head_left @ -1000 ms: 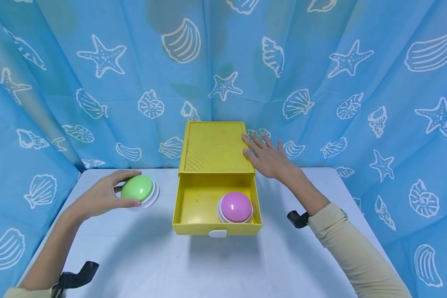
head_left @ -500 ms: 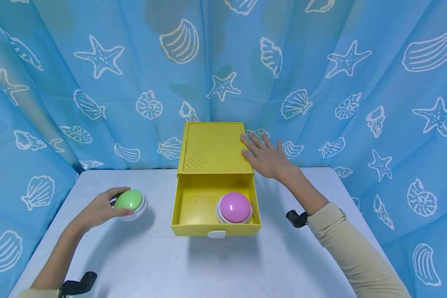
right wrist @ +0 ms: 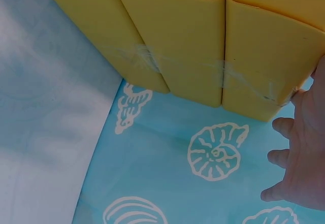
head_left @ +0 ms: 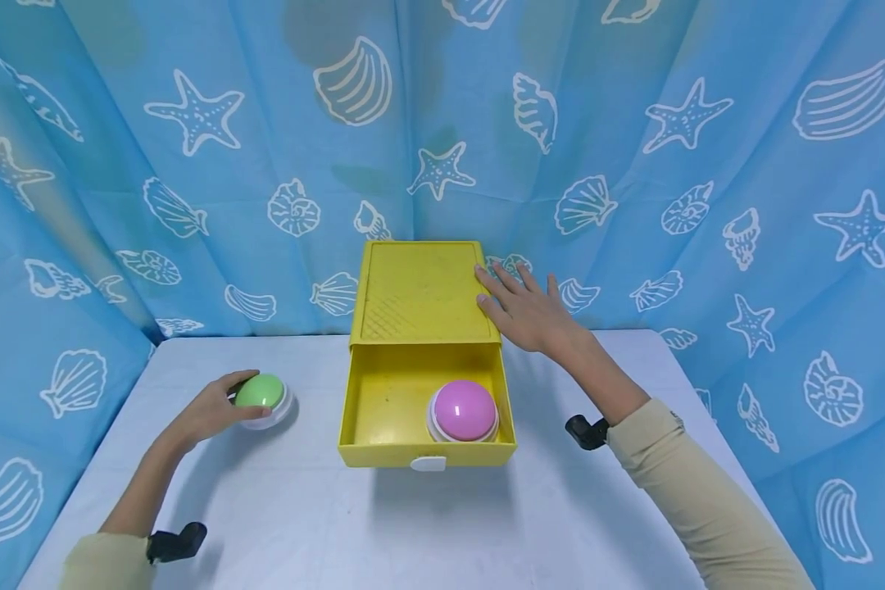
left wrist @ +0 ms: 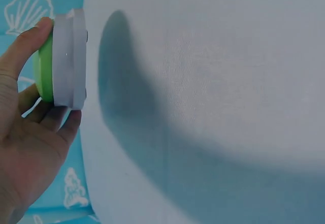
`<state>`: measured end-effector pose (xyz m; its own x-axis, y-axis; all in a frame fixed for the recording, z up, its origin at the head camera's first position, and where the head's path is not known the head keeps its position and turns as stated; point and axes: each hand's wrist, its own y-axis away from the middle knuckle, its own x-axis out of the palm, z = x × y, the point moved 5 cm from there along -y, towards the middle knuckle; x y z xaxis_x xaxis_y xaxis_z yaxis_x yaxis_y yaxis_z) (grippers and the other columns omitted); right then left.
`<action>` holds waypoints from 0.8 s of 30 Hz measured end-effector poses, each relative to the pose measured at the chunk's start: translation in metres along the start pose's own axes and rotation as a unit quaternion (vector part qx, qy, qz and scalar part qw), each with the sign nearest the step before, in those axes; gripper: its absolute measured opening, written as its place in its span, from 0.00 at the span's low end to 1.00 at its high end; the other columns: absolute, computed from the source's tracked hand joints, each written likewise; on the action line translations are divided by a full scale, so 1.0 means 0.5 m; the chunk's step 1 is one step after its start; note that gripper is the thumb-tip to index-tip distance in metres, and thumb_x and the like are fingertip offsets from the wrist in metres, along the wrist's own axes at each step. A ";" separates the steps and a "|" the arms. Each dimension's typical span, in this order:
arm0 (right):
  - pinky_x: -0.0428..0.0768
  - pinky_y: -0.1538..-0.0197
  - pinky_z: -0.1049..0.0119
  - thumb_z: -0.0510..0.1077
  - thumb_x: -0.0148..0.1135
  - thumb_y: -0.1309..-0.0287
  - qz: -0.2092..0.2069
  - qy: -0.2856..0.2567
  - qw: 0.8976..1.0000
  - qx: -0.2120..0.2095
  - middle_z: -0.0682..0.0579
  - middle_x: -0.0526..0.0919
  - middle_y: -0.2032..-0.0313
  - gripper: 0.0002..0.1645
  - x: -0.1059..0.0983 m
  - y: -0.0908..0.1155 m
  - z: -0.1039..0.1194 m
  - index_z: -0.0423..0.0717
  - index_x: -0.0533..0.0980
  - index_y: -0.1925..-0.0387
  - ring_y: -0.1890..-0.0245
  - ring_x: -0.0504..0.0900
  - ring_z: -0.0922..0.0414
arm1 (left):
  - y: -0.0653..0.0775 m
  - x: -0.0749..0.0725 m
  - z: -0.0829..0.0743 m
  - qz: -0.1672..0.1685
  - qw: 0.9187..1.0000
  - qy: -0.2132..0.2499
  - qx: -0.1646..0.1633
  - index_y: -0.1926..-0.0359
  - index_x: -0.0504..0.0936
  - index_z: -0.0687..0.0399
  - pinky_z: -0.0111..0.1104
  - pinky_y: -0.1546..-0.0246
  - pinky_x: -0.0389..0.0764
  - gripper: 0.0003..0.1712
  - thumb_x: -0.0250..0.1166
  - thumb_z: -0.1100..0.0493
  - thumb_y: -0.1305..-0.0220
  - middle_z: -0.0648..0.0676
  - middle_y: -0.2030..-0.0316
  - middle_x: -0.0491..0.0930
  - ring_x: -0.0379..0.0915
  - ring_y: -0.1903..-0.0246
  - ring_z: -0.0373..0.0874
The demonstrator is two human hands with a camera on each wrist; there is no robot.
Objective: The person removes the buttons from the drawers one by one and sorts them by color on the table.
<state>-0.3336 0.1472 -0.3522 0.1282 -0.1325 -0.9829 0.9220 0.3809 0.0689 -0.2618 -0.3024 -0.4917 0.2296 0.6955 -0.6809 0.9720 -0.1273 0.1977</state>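
Green-domed puck (head_left: pixel 260 391), glossy on a stepped white base, is at the left of the finely textured white surface (head_left: pixel 288 516), pinched between thumb and fingers of the left hand (head_left: pixel 212 408). Beside it, well apart, a yellow plastic drawer (head_left: pixel 383 410) with a rounded white tab (head_left: pixel 428 464) stands pulled out, a shiny pink-domed puck (head_left: pixel 465 410) in its front right corner. Behind, the boxy yellow cabinet (head_left: pixel 420 287) has a crosshatched patch on top and wrinkled clear tape (right wrist: pixel 216 70) along its side. The right hand (head_left: pixel 528 316), fingers spread, touches its right edge. Farthest back hangs a folded blue curtain (head_left: pixel 479 90) printed with white shells and starfish.
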 end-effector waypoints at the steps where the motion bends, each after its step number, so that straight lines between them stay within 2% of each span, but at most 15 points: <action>1: 0.29 0.31 0.31 0.67 0.25 0.25 0.000 0.000 1.000 0.001 0.49 0.40 0.21 0.39 0.000 0.001 -0.001 0.62 0.39 0.20 0.24 0.34 0.40 | -0.006 0.000 0.001 0.001 1.000 0.001 -0.003 0.28 0.56 0.73 0.65 0.38 0.64 0.54 0.71 0.43 0.39 0.77 0.32 0.56 0.53 0.34 0.73; 8: 0.28 0.31 0.31 0.68 0.25 0.25 0.003 -0.002 1.000 0.002 0.50 0.40 0.21 0.39 -0.002 0.001 -0.002 0.62 0.39 0.20 0.24 0.32 0.41 | -0.030 0.005 0.006 0.008 1.000 -0.001 -0.019 0.27 0.54 0.74 0.67 0.36 0.58 0.55 0.71 0.44 0.39 0.78 0.31 0.53 0.49 0.33 0.75; 16: 0.29 0.30 0.31 0.68 0.25 0.25 0.001 0.000 1.000 0.002 0.50 0.40 0.21 0.39 -0.001 0.000 -0.003 0.63 0.39 0.20 0.23 0.33 0.41 | -0.055 0.011 0.015 0.013 0.999 -0.028 -0.012 0.27 0.53 0.74 0.68 0.36 0.57 0.54 0.71 0.46 0.39 0.78 0.31 0.52 0.48 0.33 0.76; 24: 0.27 0.30 0.32 0.67 0.26 0.25 0.002 -0.006 1.000 0.001 0.50 0.41 0.21 0.39 0.000 0.000 -0.003 0.62 0.39 0.20 0.23 0.32 0.41 | -0.066 0.003 0.024 0.021 0.999 -0.028 -0.038 0.26 0.52 0.72 0.69 0.36 0.55 0.55 0.71 0.46 0.40 0.79 0.30 0.50 0.46 0.33 0.76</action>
<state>-0.3339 0.1485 -0.3526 0.1366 -0.1426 -0.9803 0.9225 0.3791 0.0734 -0.2932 -0.3056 -0.5076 0.2740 0.6502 -0.7086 0.9555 -0.1002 0.2776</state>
